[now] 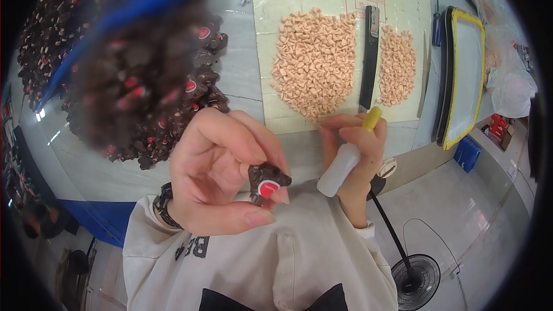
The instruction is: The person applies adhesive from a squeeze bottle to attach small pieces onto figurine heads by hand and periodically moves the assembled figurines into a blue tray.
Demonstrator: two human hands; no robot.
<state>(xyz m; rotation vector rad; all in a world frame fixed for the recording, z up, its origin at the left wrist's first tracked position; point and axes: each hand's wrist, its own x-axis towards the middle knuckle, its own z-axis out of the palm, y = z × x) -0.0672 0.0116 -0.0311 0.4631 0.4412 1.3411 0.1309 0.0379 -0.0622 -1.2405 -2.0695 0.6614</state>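
My left hand [222, 167] is curled around a small dark brown figurine [262, 183] with a round red label in a white ring, held between its fingers in front of my chest. My right hand [366, 144] grips a translucent white squeeze bottle [340, 170] with a yellow tip [372, 118]. Its thumb and index fingertip meet at the near edge of a pile of small peach-coloured pieces [315, 60]; whether a piece is between them cannot be made out. Many more dark figurines [201, 89] lie heaped on the left.
A blurred blue edge [138, 6] with dark pieces crosses the upper left, close to the camera. A black bar [370, 57] separates the pile from a smaller peach pile [397, 66]. Rightward are a yellow-and-black frame [446, 78] and a screwdriver [436, 29]. A fan [415, 282] stands below.
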